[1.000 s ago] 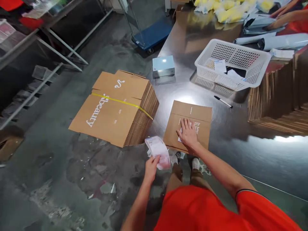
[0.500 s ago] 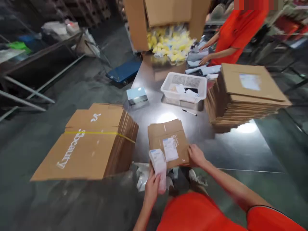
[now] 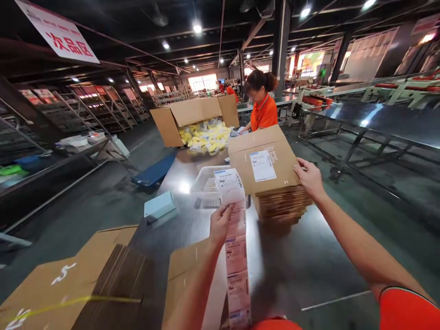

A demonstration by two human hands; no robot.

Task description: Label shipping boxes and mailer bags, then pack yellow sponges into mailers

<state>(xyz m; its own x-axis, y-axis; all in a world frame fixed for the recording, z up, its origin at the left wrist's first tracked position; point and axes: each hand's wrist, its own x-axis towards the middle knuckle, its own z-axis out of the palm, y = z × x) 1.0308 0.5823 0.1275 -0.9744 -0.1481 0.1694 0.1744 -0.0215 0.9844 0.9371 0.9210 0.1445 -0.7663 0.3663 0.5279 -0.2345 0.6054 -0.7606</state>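
Observation:
My left hand (image 3: 222, 224) is shut on a long strip of printed shipping labels (image 3: 236, 256), which hangs down past my forearm. My right hand (image 3: 309, 178) rests with spread fingers against the edge of a stack of flat cardboard cartons (image 3: 268, 174). A white label (image 3: 263, 166) is stuck on the top carton. Under my left forearm lies a single flat carton (image 3: 187, 270) on the steel table (image 3: 288, 261). Its near part is hidden by my arm and the strip.
A banded carton stack (image 3: 72, 288) sits at lower left. On the table are a white plastic basket (image 3: 206, 185) and a pale blue box (image 3: 158, 205). Beyond, a co-worker (image 3: 263, 112) stands by an open carton (image 3: 192, 121) of yellow packets. A blue trolley (image 3: 154, 172) stands on the floor.
The view has swung up from the floor to the hall. My left hand has raised the label strip, now hanging longer. My right hand has moved from the flat carton to the stack's edge.

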